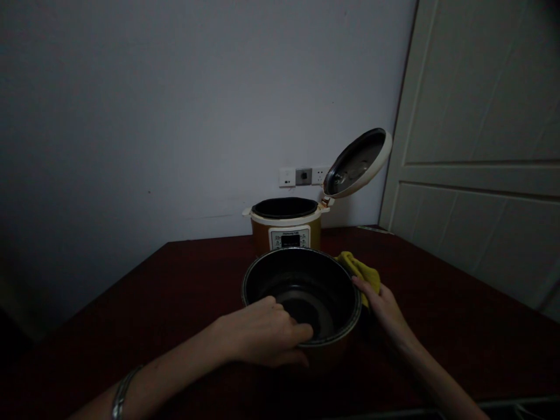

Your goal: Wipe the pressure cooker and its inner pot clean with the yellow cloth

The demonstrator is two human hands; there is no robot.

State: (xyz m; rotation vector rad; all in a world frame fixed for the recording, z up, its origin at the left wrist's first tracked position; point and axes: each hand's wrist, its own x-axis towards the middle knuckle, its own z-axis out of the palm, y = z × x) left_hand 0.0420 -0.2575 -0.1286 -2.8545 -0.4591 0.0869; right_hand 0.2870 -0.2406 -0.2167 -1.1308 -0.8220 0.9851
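A dark inner pot (321, 291) with a pale rim is tilted so that its hollow inside faces me. Closed over the near left part of its rim is my left hand (266, 332); its fingertips are partly hidden. My right hand (385, 309) holds a yellow cloth (359, 269) against the pot's outer right side, with a finger near the rim. Just behind the pot stands a rice cooker (286, 221), its lower front covered by the pot. The cooker's lid (359, 163) is swung up to the right on its hinge.
The dark red table (188, 286) runs back to a pale wall (196, 116). Wall sockets (303, 177) sit behind the cooker. At the right, a white panelled door (476, 221) borders the table. The room is dim.
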